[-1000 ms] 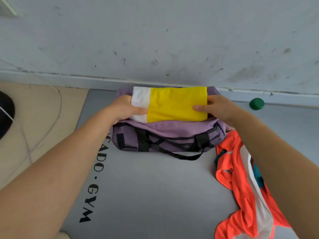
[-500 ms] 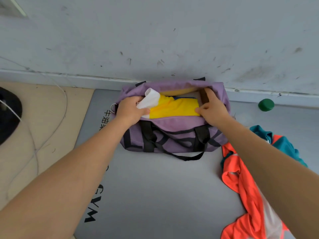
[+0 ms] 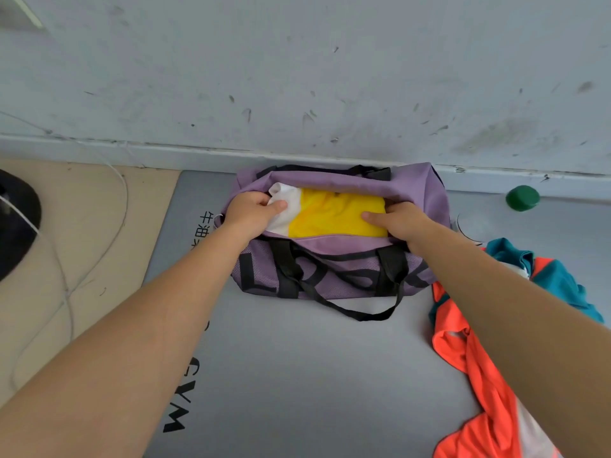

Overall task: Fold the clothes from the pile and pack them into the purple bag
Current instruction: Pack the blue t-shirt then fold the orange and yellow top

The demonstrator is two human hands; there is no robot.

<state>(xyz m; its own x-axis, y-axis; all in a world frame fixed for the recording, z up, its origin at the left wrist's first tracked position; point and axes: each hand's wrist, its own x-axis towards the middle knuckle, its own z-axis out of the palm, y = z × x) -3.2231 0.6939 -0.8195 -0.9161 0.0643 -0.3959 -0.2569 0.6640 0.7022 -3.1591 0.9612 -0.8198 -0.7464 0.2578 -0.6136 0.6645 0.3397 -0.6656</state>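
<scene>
A purple bag [image 3: 334, 269] with black straps lies on the grey mat against the wall, its top open. A folded yellow and white garment [image 3: 334, 214] sits inside the opening. My left hand [image 3: 251, 211] grips the white end of the garment, thumb on top. My right hand [image 3: 401, 221] holds the yellow end at the bag's right side, thumb pressed on the cloth. The remaining pile, an orange, white and teal garment [image 3: 476, 368], lies crumpled on the mat to the right of the bag, partly hidden by my right forearm.
The grey mat [image 3: 297, 375] carries black lettering near its left edge. A green round cap [image 3: 522, 198] lies by the wall at the right. At the left a white cable [image 3: 69, 292] runs over beige flooring beside a black object [image 3: 16, 226].
The folded garment has gone from above the bag down into its opening. Both hands moved down with it and keep hold of its ends.
</scene>
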